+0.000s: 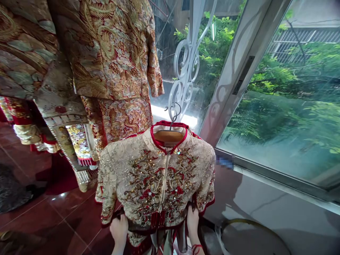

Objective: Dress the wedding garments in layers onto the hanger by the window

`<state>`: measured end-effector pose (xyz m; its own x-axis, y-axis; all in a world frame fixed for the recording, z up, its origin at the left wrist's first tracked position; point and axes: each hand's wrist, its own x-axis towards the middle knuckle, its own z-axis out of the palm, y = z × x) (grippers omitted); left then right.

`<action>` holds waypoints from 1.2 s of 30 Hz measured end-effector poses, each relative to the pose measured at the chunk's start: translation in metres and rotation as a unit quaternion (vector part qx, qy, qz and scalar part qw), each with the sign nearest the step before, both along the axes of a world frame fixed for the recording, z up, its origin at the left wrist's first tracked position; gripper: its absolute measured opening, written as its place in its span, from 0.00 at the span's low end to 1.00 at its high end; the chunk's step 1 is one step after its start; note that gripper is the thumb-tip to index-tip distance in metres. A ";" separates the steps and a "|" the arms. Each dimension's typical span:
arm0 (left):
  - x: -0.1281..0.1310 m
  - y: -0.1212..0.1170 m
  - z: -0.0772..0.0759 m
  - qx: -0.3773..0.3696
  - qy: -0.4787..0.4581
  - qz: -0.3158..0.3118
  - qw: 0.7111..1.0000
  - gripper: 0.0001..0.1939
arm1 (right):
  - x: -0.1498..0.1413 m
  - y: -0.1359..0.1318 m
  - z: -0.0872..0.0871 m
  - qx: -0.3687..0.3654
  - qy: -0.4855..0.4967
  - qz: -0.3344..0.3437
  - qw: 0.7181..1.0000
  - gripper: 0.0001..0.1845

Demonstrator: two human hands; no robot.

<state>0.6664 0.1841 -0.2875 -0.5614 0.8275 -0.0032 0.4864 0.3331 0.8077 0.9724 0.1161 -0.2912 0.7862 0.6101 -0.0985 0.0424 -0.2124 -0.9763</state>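
A cream jacket (164,177) with red piping, gold beading and red floral embroidery hangs upright in front of me. Its metal hanger (174,117) hooks up by the white scrollwork of the window. At the jacket's lower left side, below the sleeve, my left hand (119,228) is closed on the dark edge of the fabric. My right hand (193,217), with a red cord on its wrist, grips the lower right side near the other sleeve. The fingers of both hands are partly hidden by the cloth. Ribbon-like strips dangle below the hem.
Several gold and red embroidered garments (117,53) hang at the left. White scrolled ironwork (182,71) stands before the window (278,106) on the right. A round hoop-like rim (247,221) lies at the lower right. Dark red tiles (69,219) cover the floor.
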 end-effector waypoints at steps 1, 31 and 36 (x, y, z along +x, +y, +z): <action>0.001 0.002 0.006 0.002 0.004 0.006 1.000 0.15 | 0.001 0.003 0.008 0.000 -0.006 -0.002 1.000 0.26; 0.026 -0.029 0.077 0.410 0.323 -0.162 0.837 0.33 | 0.000 0.004 0.097 0.182 -0.582 0.084 0.788 0.34; -0.032 0.023 0.215 0.433 0.093 -0.074 0.894 0.42 | 0.091 0.034 0.204 0.252 -0.428 0.018 0.868 0.36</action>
<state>0.6345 0.2071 -0.0730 -0.3703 0.5400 0.7559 0.6267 -0.4554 0.6323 1.0630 0.1504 -0.0876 0.4186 0.4315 0.7991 0.7962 0.2489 -0.5515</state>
